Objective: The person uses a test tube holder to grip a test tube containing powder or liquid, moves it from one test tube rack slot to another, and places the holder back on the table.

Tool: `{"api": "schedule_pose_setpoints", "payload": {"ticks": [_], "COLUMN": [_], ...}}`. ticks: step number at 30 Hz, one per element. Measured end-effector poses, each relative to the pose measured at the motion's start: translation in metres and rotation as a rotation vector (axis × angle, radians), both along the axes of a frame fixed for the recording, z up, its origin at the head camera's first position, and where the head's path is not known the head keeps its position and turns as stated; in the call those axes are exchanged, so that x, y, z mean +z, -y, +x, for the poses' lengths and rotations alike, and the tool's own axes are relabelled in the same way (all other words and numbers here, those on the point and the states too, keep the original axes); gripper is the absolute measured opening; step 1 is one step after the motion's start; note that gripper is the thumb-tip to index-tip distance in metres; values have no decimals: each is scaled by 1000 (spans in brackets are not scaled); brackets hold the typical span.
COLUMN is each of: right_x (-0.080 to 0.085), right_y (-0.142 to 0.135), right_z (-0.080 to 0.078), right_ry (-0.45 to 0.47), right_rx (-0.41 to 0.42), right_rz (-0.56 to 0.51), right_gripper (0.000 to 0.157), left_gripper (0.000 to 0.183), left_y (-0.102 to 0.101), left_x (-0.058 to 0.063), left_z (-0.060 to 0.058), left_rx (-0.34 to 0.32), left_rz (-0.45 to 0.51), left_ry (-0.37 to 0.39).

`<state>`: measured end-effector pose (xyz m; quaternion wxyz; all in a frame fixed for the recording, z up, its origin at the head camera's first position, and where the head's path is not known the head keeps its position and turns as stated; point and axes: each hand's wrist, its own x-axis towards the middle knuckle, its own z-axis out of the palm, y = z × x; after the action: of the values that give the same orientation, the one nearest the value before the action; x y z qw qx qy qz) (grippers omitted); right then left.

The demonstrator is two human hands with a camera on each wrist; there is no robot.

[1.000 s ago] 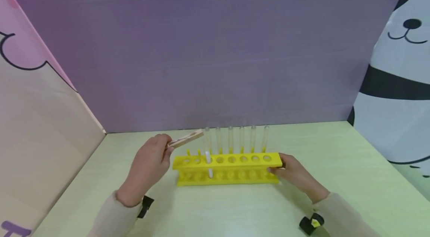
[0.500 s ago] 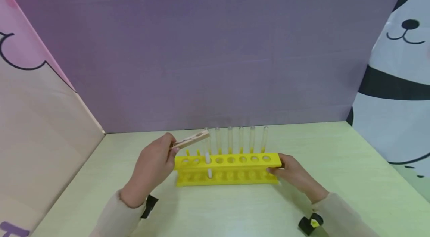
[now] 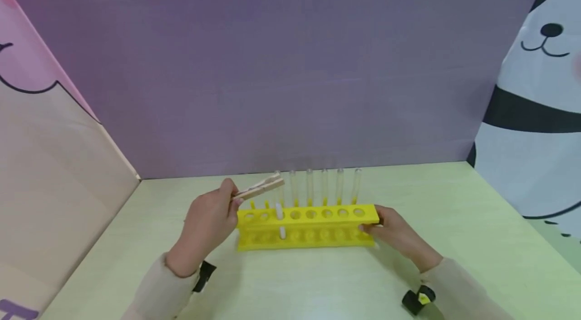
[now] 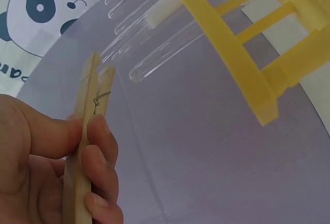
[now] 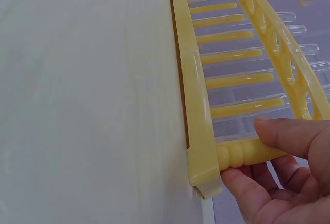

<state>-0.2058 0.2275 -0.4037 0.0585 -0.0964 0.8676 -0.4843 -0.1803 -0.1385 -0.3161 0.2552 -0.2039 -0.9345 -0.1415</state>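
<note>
My left hand (image 3: 206, 221) grips a wooden test tube clamp (image 3: 260, 189), thumb on one side and curled fingers on the other. In the left wrist view the clamp's wooden tips stand slightly apart with nothing between them. They lie close to the leftmost clear test tube (image 4: 165, 53). A yellow test tube rack (image 3: 308, 216) stands on the table, with several test tubes (image 3: 309, 186) upside down on its rear pegs. A white stick-like piece (image 3: 279, 211) stands in a front hole. My right hand (image 3: 397, 234) holds the rack's right end post (image 5: 252, 153) between thumb and fingers.
The rack stands on a pale green table (image 3: 290, 279). A purple backdrop (image 3: 290, 68) rises behind the table, with a panda-printed panel (image 3: 531, 108) at right and a pink-and-cream panel (image 3: 59, 158) at left. Two bare pegs (image 3: 259, 205) stick up at the rack's left.
My left hand has moved a little to the right with the clamp, bringing its tip in front of the leftmost tube. My right hand keeps its hold on the rack.
</note>
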Motion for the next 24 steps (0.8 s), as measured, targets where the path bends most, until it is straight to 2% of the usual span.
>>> {"api": "schedule_pose_setpoints", "payload": {"ticks": [18,24], "right_x": [0,0], "right_y": [1,1], "right_z": [0,1], "right_ry": [2,3], "right_rx": [-10,-18], "right_rz": [22,38], "right_gripper": [37,37], "left_gripper": [15,16], "left_y": [0,-1], "left_x": [-4,-4], "left_z": [-1,0], "left_rx": [3,-4], "left_rz": [27,32], "left_ry": [58,48]}}
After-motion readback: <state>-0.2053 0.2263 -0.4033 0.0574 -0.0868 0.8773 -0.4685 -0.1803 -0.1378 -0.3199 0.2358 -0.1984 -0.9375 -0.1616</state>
